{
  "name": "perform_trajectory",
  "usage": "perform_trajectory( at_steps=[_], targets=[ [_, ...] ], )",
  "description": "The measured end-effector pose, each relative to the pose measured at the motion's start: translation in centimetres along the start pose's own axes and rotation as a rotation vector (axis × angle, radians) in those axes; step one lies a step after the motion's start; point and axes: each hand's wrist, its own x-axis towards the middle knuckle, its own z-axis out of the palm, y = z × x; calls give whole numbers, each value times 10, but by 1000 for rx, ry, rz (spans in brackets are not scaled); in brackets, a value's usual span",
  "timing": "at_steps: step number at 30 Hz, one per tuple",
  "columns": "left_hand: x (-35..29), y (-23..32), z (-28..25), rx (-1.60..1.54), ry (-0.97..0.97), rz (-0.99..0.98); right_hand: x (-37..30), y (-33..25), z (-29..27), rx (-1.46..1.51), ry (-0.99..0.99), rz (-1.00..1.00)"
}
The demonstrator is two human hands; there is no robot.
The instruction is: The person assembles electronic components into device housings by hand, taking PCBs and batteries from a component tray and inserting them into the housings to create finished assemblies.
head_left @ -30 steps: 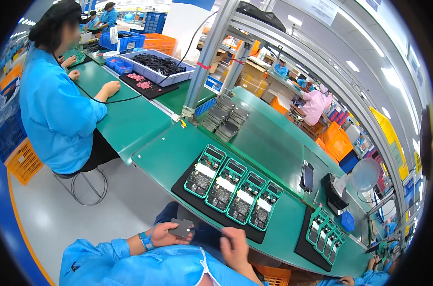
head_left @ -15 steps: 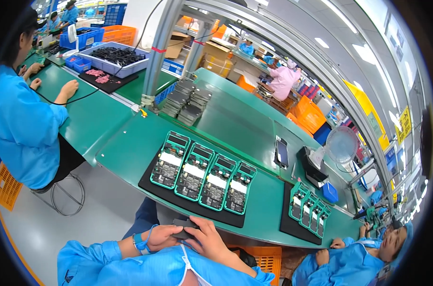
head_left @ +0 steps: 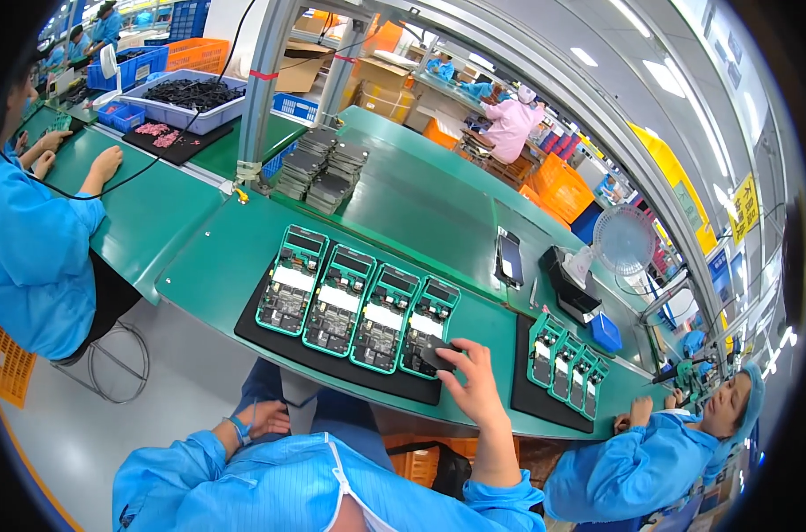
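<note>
A person in blue sleeves sits at the near edge of a green tabletop [head_left: 203, 266], seen from above through a round, dark-rimmed lens. The right hand [head_left: 476, 383] reaches over that edge, thumb and fingertips grasping a small dark plate [head_left: 433, 356]. The plate is over the lower part of the rightmost of four green-framed devices [head_left: 428, 312], standing in a row on a black mat [head_left: 428, 391] along the near edge. The fingers hide the plate's right side, and whether it touches the device is hard to tell. Dark plate and dark circuitry blend together, so its outline is unclear.

The left hand [head_left: 265, 418], with a blue wristband [head_left: 240, 431], is released and loose near the lap, below the near edge; its far fingers are hard to make out.

Toward the tabletop's right end, a second mat [head_left: 529, 396] carries four more devices [head_left: 562, 366], too small to read in detail. Grey stacks [head_left: 321, 173] stand toward the far left, just beside a metal post [head_left: 270, 97]. A phone [head_left: 509, 258] lies toward the far edge, with a fan [head_left: 623, 239] and blue tray [head_left: 605, 332] farther right. The co-worker [head_left: 35, 248] at left is cut off by the lens rim.
</note>
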Motion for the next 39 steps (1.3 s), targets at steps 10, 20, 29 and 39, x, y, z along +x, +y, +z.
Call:
perform_trajectory(
  at_steps=[10, 20, 29, 39],
  targets=[
    [8, 1, -2, 174, -55, -3, 14, 7, 11, -36, -218, -90],
    [13, 0, 1, 312, -70, 18, 4, -5, 34, -219, -103, -91],
    [-8, 15, 26, 1176, -171, 328, -16, -24, 80, -401, 45, -4],
    [5, -2, 10, 1723, -315, 343, -10, -49, 79, -426, 30, 41]
  ],
)
